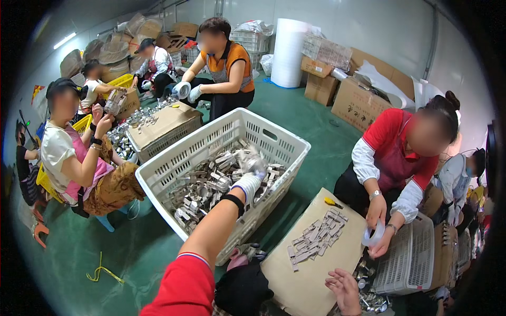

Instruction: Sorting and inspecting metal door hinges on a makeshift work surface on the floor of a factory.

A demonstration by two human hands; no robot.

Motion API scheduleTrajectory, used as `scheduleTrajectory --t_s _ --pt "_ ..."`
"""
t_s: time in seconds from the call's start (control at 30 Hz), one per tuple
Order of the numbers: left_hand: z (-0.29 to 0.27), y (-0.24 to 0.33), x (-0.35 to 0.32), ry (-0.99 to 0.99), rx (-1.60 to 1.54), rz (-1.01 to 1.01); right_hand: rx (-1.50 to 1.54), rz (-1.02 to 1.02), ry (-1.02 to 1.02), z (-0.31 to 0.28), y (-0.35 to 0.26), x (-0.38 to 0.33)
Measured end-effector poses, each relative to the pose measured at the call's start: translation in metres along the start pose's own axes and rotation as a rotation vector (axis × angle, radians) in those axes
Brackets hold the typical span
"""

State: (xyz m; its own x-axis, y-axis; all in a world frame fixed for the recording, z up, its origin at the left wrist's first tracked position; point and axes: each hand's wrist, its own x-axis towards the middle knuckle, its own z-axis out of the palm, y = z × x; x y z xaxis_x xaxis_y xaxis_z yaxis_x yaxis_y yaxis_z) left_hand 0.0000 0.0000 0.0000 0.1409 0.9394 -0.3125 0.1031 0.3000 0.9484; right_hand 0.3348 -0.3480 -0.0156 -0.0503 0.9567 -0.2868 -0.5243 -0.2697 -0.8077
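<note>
So the left hand is gloved and stretched right into the big white plastic crate, over the heap of small metal parts in there. It's pretty blurred around the fingers, so I honestly can't tell if it's gripping a part or just resting on the pile. The right hand is bare, down at the lower edge of the view by the near right side of a low cardboard-topped counter. Fingers loosely bent, nothing in its grasp that I can see.

On that counter there's a spread of flat metal pieces, some overlapping, with a little yellow-handled tool near the far edge. Across from it, a co-worker in red has both hands on a pale tape roll, just right of the pieces. A grey-white basket is beside that person, with shiny round metal bits next to it.

Over on the left, someone in a pink apron is holding up a clear-wrapped bundle. There's also a yellow strap lying on the green floor.
</note>
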Motion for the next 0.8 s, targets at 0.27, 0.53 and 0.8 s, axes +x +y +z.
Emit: scheduleTrajectory --t_s 0.27,0.53,0.8 --pt "0.054 0.035 -0.044 -0.131 0.312 0.413 -0.055 -0.062 0.127 0.026 -0.015 0.003" --pt "-0.064 0.053 -0.015 0.043 0.409 0.234 -0.161 -0.123 0.114 0.034 -0.011 -0.010" --pt "-0.150 0.029 0.084 0.383 1.187 -0.189 -0.360 -0.022 0.248 0.026 -0.010 0.003"
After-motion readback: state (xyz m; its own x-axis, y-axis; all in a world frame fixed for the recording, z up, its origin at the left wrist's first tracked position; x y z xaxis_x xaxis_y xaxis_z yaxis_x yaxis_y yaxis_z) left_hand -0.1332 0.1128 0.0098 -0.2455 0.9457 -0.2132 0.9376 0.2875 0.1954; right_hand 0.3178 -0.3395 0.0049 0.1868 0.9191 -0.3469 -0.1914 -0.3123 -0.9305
